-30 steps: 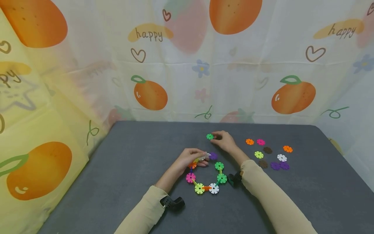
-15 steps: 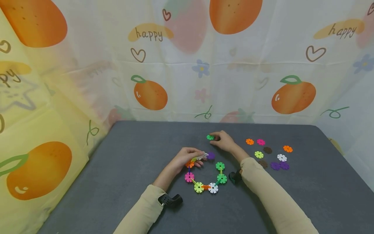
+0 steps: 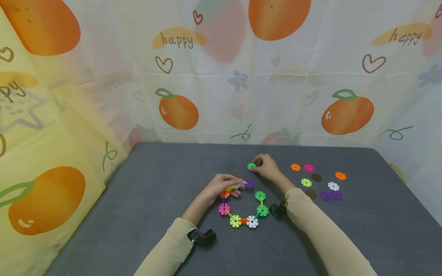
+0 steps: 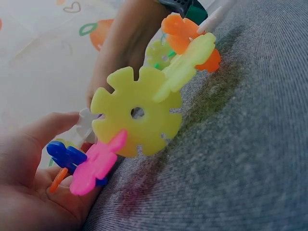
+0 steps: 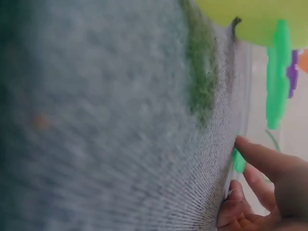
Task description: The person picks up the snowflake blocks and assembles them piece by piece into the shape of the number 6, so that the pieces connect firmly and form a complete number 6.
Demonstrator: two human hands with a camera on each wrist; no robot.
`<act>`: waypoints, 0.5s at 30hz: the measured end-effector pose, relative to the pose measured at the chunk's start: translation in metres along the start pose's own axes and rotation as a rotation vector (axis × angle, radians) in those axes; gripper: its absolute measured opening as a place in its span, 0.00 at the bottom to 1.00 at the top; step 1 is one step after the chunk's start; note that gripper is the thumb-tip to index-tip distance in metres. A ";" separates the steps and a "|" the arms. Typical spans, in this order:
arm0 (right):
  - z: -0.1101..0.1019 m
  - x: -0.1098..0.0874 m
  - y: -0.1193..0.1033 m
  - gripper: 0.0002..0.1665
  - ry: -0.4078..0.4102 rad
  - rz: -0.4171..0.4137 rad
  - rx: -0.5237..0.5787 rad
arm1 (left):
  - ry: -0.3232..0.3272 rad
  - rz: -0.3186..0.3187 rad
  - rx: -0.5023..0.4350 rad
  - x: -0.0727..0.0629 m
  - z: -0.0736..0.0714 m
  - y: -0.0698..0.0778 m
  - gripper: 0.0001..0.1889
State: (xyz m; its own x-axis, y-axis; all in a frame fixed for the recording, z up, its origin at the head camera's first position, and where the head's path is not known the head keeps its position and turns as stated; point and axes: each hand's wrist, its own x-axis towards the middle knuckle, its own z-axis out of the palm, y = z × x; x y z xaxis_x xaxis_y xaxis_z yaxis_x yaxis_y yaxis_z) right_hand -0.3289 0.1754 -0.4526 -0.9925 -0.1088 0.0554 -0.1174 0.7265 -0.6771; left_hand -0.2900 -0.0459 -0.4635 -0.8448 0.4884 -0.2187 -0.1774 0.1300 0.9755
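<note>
Notched flower-shaped plastic discs are linked into a chain curved like an open ring on the table. My left hand [image 3: 222, 186] pinches its upper-left end, with the thumb at a white disc [image 4: 85, 122]. A purple disc [image 3: 249, 184] sticks out past those fingertips. Down the chain come a pink disc [image 3: 224, 209], a yellow disc [image 4: 137, 110] and a white disc [image 3: 252, 221]. A green disc [image 3: 260, 196] ends the other side, apart from the purple one. Above the gap, my right hand [image 3: 267, 167] pinches a loose green disc [image 5: 239, 161] between thumb and finger.
Several loose discs lie on the grey table [image 3: 165, 168] to the right, among them an orange disc [image 3: 340, 176], a yellow-green disc [image 3: 306, 182] and a purple disc [image 3: 336, 196]. Behind the table hangs a printed curtain [image 3: 214, 88].
My right hand has brought the green disc slightly nearer to me and to the right. My left hand has shifted a little left, drawing the chain along with it.
</note>
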 end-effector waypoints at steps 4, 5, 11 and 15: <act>-0.002 -0.008 0.003 0.15 0.038 0.024 0.142 | 0.003 -0.004 0.006 0.001 0.001 0.000 0.18; -0.003 -0.010 0.004 0.14 0.040 0.029 0.184 | 0.005 -0.010 0.005 0.001 0.001 0.000 0.18; -0.007 -0.032 0.009 0.15 -0.021 0.037 0.409 | 0.023 -0.042 0.004 0.000 0.004 0.003 0.24; -0.008 -0.049 0.007 0.15 -0.084 0.022 0.505 | 0.024 -0.046 -0.027 0.000 0.005 0.003 0.23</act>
State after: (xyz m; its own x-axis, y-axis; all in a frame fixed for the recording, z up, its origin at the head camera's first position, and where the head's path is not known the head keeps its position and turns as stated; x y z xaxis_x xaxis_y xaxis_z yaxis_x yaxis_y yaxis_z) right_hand -0.2813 0.1910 -0.4539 -0.9861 -0.1662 -0.0082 -0.0448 0.3126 -0.9488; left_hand -0.2883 -0.0412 -0.4606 -0.8472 0.4618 -0.2627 -0.2291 0.1286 0.9649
